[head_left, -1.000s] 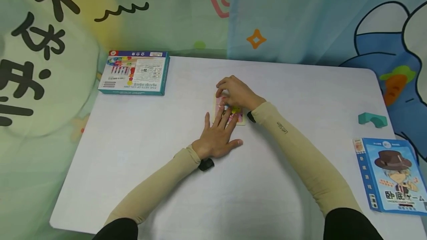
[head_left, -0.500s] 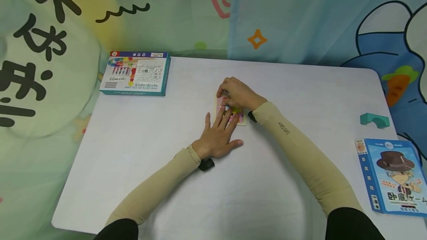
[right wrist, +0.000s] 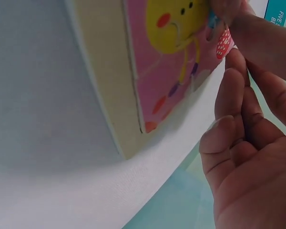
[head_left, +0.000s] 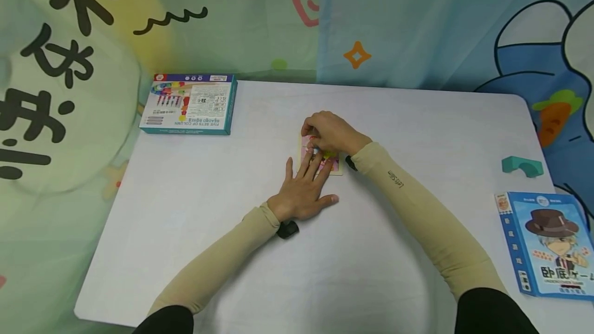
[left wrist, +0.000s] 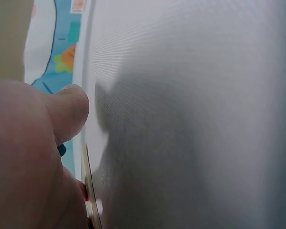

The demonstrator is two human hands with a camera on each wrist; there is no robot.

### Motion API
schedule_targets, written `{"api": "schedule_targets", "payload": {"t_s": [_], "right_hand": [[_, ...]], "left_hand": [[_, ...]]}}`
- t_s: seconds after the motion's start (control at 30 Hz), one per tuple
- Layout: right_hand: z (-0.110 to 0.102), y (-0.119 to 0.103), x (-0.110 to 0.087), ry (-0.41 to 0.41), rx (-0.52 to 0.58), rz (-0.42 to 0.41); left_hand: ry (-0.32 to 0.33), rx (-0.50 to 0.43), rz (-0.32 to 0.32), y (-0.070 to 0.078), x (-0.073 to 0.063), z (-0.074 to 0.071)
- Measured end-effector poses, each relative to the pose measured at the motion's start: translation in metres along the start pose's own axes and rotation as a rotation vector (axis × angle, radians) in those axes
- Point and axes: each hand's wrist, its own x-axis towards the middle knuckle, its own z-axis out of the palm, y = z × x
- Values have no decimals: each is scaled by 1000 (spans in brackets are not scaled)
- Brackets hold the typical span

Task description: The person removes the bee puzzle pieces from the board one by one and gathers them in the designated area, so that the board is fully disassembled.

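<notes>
A small jigsaw puzzle (head_left: 335,165) with a pale frame lies flat on the table, partly under both hands. Its pink picture, with a yellow smiling figure (right wrist: 174,28) and a red strawberry shape, fills much of the right wrist view. My left hand (head_left: 300,192) rests with straight, spread fingers on the puzzle's near side. From the far side, my right hand (head_left: 335,133) bends over the board, its fingers curled. Its thumb and index finger pinch at a puzzle piece (right wrist: 210,32) with a bluish part, mostly hidden. Left fingertips reach right up to the right thumb.
At the back left of the white table (head_left: 223,189) lies a flat toy box (head_left: 187,104). A blue game box (head_left: 547,244) with a hatted figure lies at the right edge, with a green arch block (head_left: 522,166) behind it. A printed curtain (head_left: 260,24) hangs behind.
The right hand's knuckles have sunk slightly toward the puzzle, its fingers at the same spot. The left hand has stayed where it was.
</notes>
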Motion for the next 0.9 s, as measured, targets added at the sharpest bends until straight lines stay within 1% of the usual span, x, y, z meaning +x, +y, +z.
{"api": "schedule_targets", "payload": {"t_s": [0.4, 0.63, 0.9], "right_hand": [[6, 5, 0, 64, 69, 0], [6, 5, -3, 99, 102, -26], [8, 6, -3, 114, 120, -43]], "left_hand": [[-1, 16, 3, 0, 1, 1], [3, 19, 11, -1, 0, 1], [37, 26, 29, 1, -5, -3]]}}
